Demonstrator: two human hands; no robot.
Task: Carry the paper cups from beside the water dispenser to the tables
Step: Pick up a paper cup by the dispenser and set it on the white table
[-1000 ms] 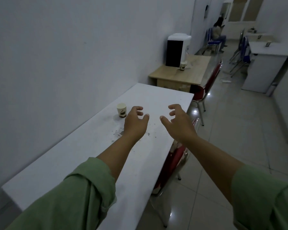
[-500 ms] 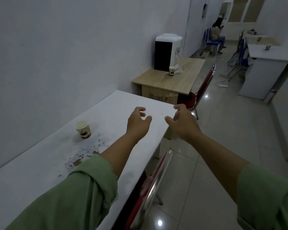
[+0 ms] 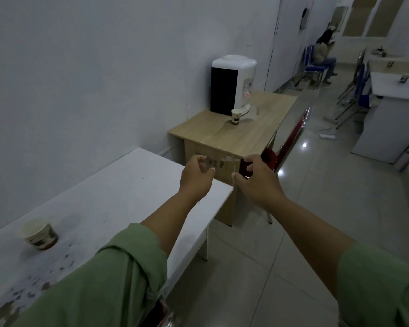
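At the bottom of the frame two green sleeves point(image 3: 99, 284) reach forward, and both bare hands hang in the air at centre frame holding nothing: the left hand point(image 3: 195, 177) over the far corner of the white counter point(image 3: 118, 197), the right hand point(image 3: 257, 182) just past that corner over the tiled floor point(image 3: 316, 232), each with its fingers point(image 3: 200, 159) loosely curled and spread apart. At lower left one paper cup point(image 3: 39, 234) stands upright on the white counter among dark speckled stains point(image 3: 33, 279), well apart from the hands. Beyond the hands a wooden counter point(image 3: 234, 133) stands against the wall, a narrow gap separating it from the white one; a red chair point(image 3: 286, 147) is tucked along its right edge, narrowing the way there. On it, toward upper centre, a second paper cup point(image 3: 236, 116) stands just in front of the white-and-black water dispenser point(image 3: 232, 83). To the right the floor lies open, running back to more white counters point(image 3: 387, 109), blue chairs point(image 3: 361, 90) and a seated person point(image 3: 324, 53) at upper right.
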